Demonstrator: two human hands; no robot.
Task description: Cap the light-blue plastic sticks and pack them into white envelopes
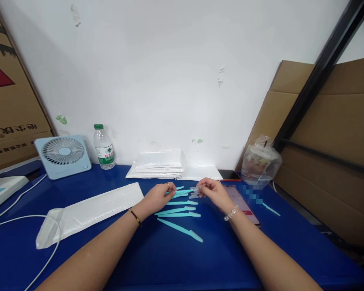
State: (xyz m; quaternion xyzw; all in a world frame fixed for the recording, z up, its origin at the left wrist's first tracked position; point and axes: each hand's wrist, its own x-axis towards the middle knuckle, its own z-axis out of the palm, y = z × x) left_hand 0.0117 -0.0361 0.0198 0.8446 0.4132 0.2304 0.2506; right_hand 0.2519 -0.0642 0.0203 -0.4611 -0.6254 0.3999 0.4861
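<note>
My left hand (159,197) is closed, its thumb and fingers pinching the handle of a turquoise eyebrow razor (185,191). At the razor's other end, my right hand (214,193) pinches a small clear plastic blade cap (195,188). I cannot tell whether the cap sits on the blade or just touches it. More loose clear caps (194,196) lie under the right fingertips. Several turquoise razors lie in a rough row on the blue table below the hands, the nearest razor (180,230) slanting down to the right.
An open white mailer (100,210) lies left, crossed by a white cable (60,230). Behind are stacked white mailers (157,163), a bottle (104,149) and a fan (63,155). Right are a tablet (241,202), a phone (230,175), a bagged drink cup (261,161) and another razor (271,209).
</note>
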